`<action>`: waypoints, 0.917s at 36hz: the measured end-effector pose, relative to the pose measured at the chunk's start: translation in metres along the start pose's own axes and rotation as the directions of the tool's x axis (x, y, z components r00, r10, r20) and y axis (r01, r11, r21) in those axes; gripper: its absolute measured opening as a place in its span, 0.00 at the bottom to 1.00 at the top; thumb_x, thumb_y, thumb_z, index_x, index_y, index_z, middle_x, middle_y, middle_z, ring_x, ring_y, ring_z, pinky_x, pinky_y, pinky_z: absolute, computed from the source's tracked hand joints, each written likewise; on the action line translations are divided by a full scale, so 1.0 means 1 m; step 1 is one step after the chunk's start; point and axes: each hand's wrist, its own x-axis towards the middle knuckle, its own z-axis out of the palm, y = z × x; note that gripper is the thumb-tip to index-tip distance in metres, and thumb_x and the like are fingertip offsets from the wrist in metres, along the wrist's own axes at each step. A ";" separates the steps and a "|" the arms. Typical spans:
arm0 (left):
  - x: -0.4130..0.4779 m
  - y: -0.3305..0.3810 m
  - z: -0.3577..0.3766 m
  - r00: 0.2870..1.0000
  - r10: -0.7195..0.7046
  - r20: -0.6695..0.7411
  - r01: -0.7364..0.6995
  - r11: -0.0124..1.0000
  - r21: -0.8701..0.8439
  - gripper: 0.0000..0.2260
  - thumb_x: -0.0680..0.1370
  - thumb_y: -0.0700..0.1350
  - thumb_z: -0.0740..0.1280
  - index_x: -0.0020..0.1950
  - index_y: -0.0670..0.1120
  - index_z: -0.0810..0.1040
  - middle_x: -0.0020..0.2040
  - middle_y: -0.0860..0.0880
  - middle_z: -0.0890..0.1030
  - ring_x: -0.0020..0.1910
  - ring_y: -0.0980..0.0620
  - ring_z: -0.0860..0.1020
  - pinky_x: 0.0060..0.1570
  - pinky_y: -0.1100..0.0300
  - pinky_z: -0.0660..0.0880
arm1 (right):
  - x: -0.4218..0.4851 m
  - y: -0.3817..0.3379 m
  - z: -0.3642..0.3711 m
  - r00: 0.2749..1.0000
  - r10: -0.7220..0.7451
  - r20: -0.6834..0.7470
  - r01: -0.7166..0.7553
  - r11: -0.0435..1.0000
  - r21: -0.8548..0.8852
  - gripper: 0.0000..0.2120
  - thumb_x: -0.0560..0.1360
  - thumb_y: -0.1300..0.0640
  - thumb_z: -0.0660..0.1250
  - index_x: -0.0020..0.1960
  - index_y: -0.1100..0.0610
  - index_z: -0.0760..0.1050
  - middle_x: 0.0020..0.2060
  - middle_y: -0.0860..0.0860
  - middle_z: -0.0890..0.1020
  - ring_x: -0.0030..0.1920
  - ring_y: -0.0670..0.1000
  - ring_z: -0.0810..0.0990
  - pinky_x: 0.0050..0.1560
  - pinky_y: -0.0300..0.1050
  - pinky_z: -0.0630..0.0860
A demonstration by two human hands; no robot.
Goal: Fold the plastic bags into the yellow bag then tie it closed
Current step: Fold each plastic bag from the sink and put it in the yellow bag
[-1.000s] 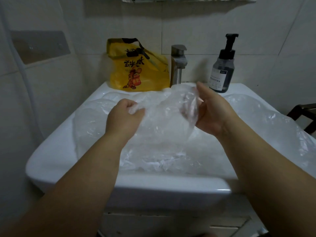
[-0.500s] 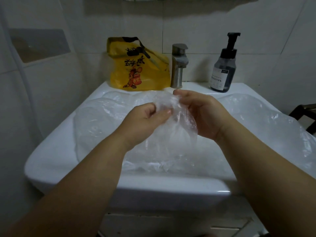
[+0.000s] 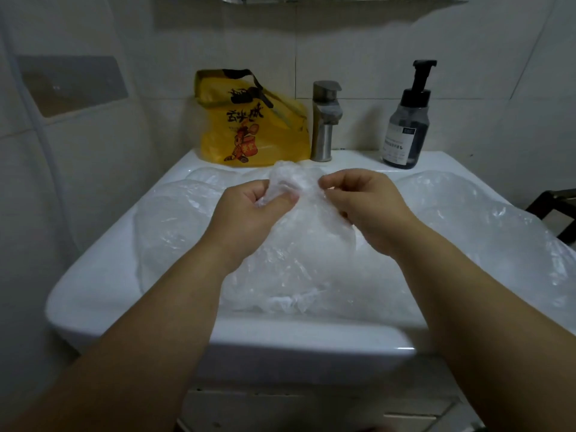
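A: Hands?
B: Left hand & right hand both pinch clear bag top, ctr, over sink.
A: Progress?
B: Early, imo. Loose bags at 9 & 3 o'clock; yellow bag at 12, looks untied.

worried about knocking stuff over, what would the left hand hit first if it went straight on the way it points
The clear plastic bag that the left hand grips is in its path. Beyond that, it would probably reach the faucet base, close to the yellow bag, though depth is unclear.
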 end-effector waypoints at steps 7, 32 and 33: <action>0.000 -0.002 0.001 0.998 -0.001 0.065 0.000 1.000 0.025 0.09 0.78 0.45 0.68 0.38 0.53 0.81 0.26 0.57 0.77 0.28 0.61 0.73 0.28 0.70 0.69 | -0.004 0.004 0.006 0.954 0.106 0.280 -0.103 0.994 -0.025 0.11 0.76 0.62 0.67 0.58 0.61 0.78 0.49 0.55 0.82 0.45 0.52 0.80 0.47 0.47 0.77; 0.000 0.001 0.000 0.931 -0.225 0.287 0.234 0.972 0.003 0.08 0.75 0.49 0.70 0.37 0.48 0.83 0.31 0.55 0.81 0.32 0.57 0.77 0.38 0.61 0.73 | 0.001 -0.010 -0.012 0.949 0.240 0.205 -0.312 0.616 0.723 0.29 0.81 0.49 0.58 0.29 0.63 0.82 0.32 0.58 0.84 0.33 0.54 0.85 0.36 0.49 0.81; 0.000 0.001 0.000 0.928 -0.220 0.302 0.237 0.971 -0.019 0.09 0.75 0.49 0.69 0.37 0.48 0.82 0.29 0.56 0.80 0.30 0.58 0.76 0.35 0.62 0.72 | 0.000 -0.010 -0.012 0.939 0.243 0.242 -0.342 0.610 0.714 0.30 0.81 0.47 0.58 0.28 0.62 0.83 0.33 0.57 0.84 0.34 0.54 0.85 0.36 0.49 0.81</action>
